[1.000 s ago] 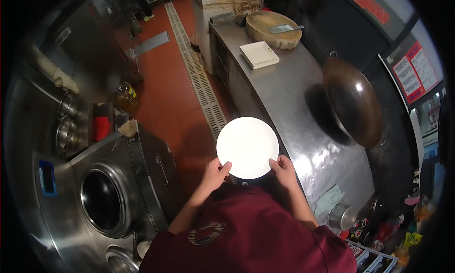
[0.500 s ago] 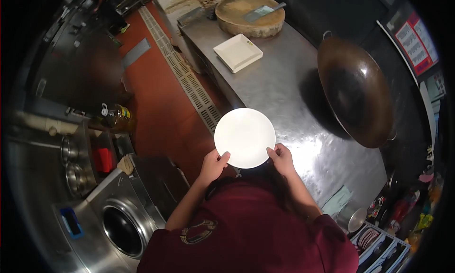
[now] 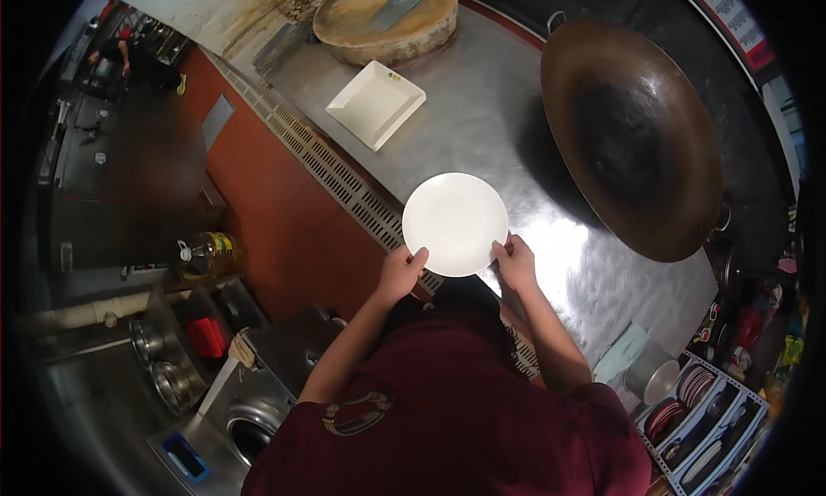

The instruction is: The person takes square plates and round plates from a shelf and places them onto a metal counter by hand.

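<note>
A round white plate [image 3: 456, 221] is held out in front of my body, its face turned up toward me. My left hand [image 3: 402, 272] grips its lower left rim, thumb on top and fingers hidden beneath. On the lower right rim, my right hand [image 3: 515, 262] pinches the plate the same way. Beyond it, a square white dish [image 3: 376, 105] lies on the steel table [image 3: 482, 109], apart from both hands. A large dark wok [image 3: 632, 139] stands tilted on the table to the right.
A cleaver [image 3: 400, 10] rests on a round wooden chopping block [image 3: 387, 27] at the back. An oil jug [image 3: 211, 255] stands left. A cutlery rack [image 3: 705, 427] and metal pot [image 3: 651, 380] are at lower right. Far left, a person [image 3: 138, 61] stands by the counters.
My view has turned, so the table, dish and chopping block sit further left. Both hands still hold the plate, which appears slightly higher and further right in view.
</note>
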A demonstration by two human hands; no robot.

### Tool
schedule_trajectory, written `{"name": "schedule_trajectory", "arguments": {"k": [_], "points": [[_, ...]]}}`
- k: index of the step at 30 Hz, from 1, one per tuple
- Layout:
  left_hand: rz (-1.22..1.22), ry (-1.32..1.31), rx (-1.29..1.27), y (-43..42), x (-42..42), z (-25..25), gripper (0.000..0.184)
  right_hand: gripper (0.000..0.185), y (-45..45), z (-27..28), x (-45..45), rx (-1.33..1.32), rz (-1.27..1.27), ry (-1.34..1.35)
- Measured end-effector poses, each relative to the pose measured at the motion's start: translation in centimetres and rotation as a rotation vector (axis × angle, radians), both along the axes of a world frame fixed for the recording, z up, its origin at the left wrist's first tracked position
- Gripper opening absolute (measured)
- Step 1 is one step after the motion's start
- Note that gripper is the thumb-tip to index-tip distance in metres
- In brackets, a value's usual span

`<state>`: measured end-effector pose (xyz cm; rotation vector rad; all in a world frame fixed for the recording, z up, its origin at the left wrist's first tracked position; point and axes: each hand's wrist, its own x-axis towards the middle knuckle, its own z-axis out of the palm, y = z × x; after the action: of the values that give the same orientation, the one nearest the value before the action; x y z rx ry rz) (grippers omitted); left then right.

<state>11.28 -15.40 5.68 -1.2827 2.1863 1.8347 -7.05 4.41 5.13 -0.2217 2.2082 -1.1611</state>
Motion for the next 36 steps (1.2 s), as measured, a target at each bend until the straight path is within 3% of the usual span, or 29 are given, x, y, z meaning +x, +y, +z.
{"name": "schedule_trajectory", "arguments": {"k": [4,8,14,20,36], "points": [[-0.093,-0.065,-0.081,-1.2,-1.2,-1.2,0.035,0.026,-0.7,-1.1,-0.6,0.085,0.002,0.106],[-0.201,-0.073,-0.343,-2.7,-1.6,-3.8,0.037,0.025,-1.7,-2.2,0.1,0.102,0.0,0.235],[-0.354,-0.09,-0.341,-5.4,-2.5,-1.2,0.035,0.048,-3.7,-0.6,0.8,0.103,-0.012,0.309],[-0.446,-0.043,-0.385,-9.4,-4.1,-2.7,0.032,0.066,-6.7,-1.4,0.8,0.178,-0.063,0.37],[-0.478,-0.027,-0.417,-17.7,-8.7,-1.8,0.029,0.077,-13.6,-2.4,-0.8,0.308,-0.037,0.365]]}}
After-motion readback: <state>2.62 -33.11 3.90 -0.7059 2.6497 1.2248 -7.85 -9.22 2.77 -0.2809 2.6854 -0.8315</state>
